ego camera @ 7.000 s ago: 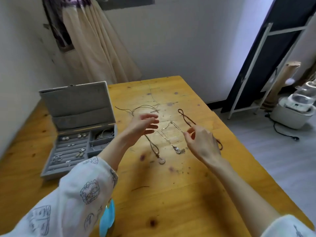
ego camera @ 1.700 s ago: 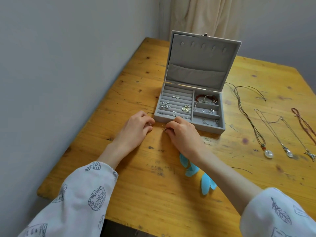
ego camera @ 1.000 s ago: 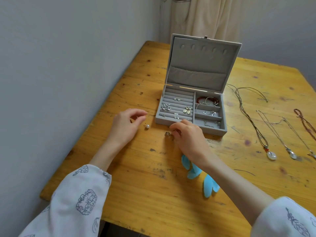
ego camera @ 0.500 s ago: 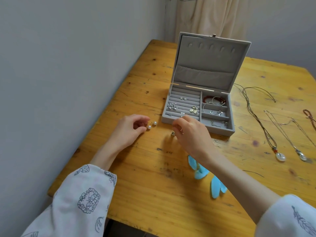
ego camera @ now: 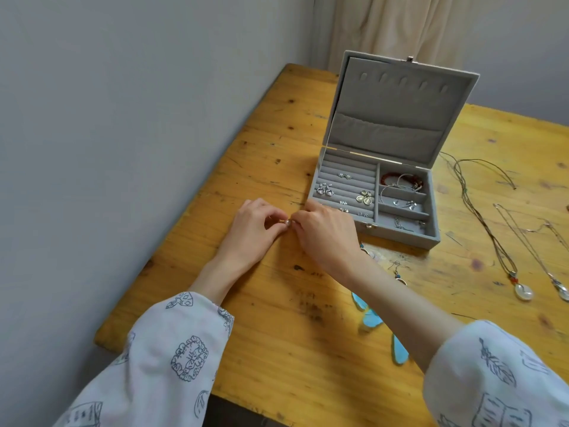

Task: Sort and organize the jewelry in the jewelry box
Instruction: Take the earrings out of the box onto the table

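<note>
Fingertips (ego camera: 292, 221) of both hands pinching one tiny pearl earring (ego camera: 71, 222), held low over the wooden table (ego camera: 277, 349). Left hand (ego camera: 251, 231) and right hand (ego camera: 326, 234) curled round it, knuckles nearly touching. Just left of the open grey jewelry box (ego camera: 403, 238), earrings in its ring rows, bracelets in the right compartments. Necklaces (ego camera: 505, 241) laid out further right.
</note>
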